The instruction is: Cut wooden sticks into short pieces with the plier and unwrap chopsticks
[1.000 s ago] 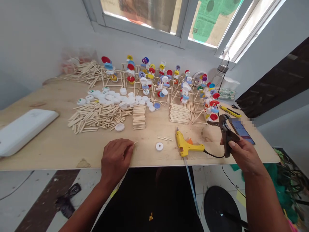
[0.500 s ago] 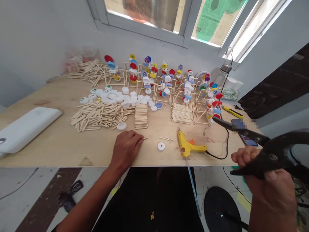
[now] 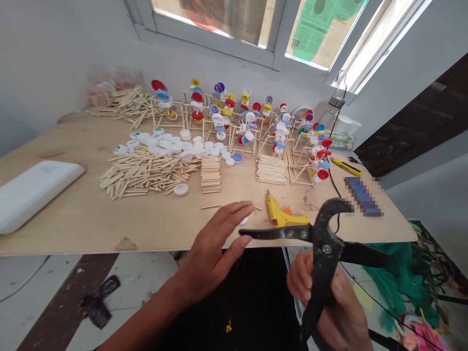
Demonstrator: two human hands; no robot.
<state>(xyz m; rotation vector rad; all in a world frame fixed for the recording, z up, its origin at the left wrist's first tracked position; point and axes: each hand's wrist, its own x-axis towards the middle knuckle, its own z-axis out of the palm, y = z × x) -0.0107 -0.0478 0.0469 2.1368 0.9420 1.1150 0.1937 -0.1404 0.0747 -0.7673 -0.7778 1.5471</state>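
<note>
My right hand grips a black pipe cutter with a hooked jaw, held up over the table's front edge. One of its handles points left and its tip reaches my left hand. That hand is open, thumb and fingers apart around the tip; I cannot tell if they touch it. Beyond my left fingers lies a thin wooden stick, with another short stick to the right. A white bottle cap is partly hidden by my left hand. Behind the cutter rests a yellow glue gun.
Stick frames with coloured caps stand along the wall. Nearer are white caps, a loose stick pile and two neat stick stacks. A white case lies left; a yellow cutter knife and a bottle are right.
My right hand has brought the pipe cutter leftward to the middle. My left hand has let go of the stick, leaving it on the table, and moved right toward the cutter's handle.
</note>
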